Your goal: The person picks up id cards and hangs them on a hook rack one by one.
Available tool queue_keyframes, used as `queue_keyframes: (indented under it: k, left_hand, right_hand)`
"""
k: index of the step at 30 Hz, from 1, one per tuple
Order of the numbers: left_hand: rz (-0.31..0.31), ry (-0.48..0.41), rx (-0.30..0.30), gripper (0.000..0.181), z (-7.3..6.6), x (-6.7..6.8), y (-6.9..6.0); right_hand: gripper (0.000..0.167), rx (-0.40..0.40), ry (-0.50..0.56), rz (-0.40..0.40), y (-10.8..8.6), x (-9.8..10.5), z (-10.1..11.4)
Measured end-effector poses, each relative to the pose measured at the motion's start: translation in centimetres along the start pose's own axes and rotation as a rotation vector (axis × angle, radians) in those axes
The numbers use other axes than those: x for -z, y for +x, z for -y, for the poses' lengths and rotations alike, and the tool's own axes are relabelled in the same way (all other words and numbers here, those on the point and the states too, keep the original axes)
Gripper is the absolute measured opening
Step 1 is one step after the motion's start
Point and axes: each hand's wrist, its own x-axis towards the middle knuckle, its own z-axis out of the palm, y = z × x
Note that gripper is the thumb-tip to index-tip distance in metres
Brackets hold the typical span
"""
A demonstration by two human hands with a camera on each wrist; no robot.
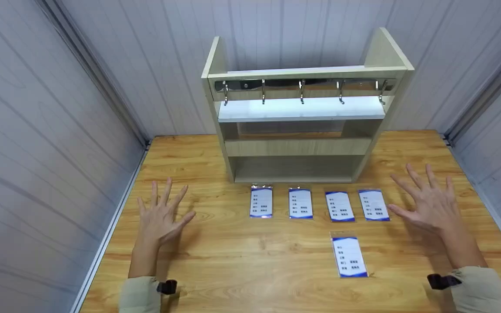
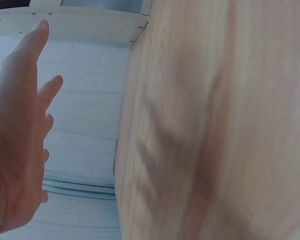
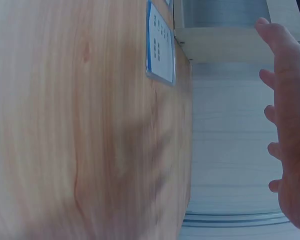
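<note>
My left hand hovers over the left part of the table with fingers spread, holding nothing. On the other side my right hand, also spread and holding nothing, is just right of a badge card in a clear sleeve. That card ends a row with three others: a badge card at the left, a badge card beside it, and a badge card. Nearer to me lies one more badge card. In the right wrist view a badge card lies flat beyond the fingers.
Behind the row stands a pale wooden shelf unit. A metal rail with several hooks runs along its upper front. Panelled walls enclose the wooden table at the left, back and right.
</note>
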Motion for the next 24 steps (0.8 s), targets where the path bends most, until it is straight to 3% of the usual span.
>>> queue_keyframes:
  k: [13,24]
  left_hand:
    - [0.012,-0.038,-0.052,0.082,-0.3,2.9,3.6]
    - [-0.060,-0.246,-0.068,0.080,0.4,4.2,5.6]
  right_hand:
    - [0.091,0.061,-0.010,-0.011,1.6,0.1,2.0]
    - [0.087,0.069,0.034,0.000,1.8,-0.7,2.9]
